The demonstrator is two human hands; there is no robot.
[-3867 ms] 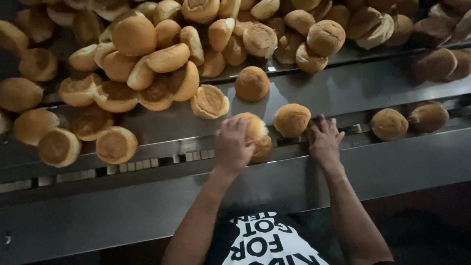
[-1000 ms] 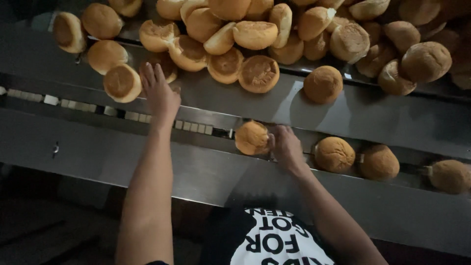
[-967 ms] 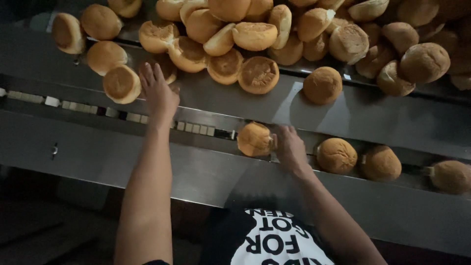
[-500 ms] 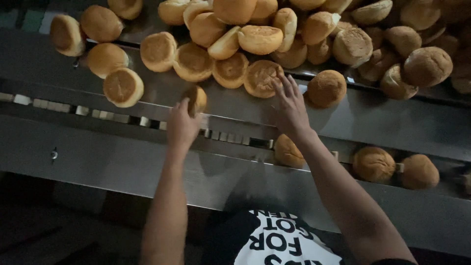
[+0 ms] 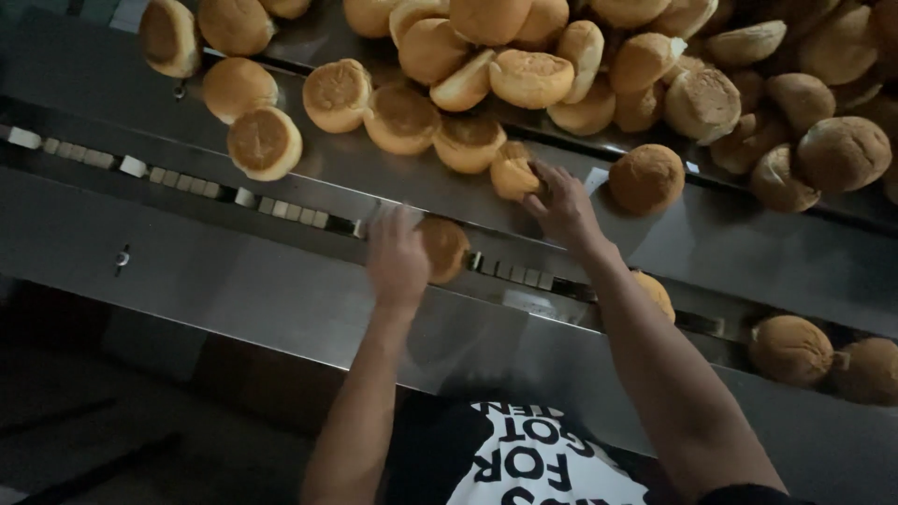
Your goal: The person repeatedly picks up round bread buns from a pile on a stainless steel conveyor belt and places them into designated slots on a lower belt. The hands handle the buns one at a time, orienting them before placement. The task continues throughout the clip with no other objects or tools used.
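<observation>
Round golden buns lie heaped on a slanted steel chute point(image 5: 748, 252). My left hand point(image 5: 398, 257) presses a bun point(image 5: 446, 248) onto the narrow chain conveyor point(image 5: 281, 208) in the trough below the chute. My right hand point(image 5: 561, 201) reaches up the slope and grips another bun point(image 5: 513, 173) at the lower edge of the heap. A single bun point(image 5: 645, 178) rests on the slope just right of that hand. Behind my right forearm a bun point(image 5: 655, 292) sits in the trough, partly hidden.
Two more buns point(image 5: 790, 348) ride the conveyor at the far right. Loose buns point(image 5: 265, 142) lie on the slope to the upper left. A steel front panel point(image 5: 234, 290) runs below the trough. My dark shirt with white print point(image 5: 533, 463) shows at the bottom.
My left hand has come down from the slope with a bun and set it on the conveyor. My right hand has closed on a bun at the heap's edge. The conveyor buns have shifted right.
</observation>
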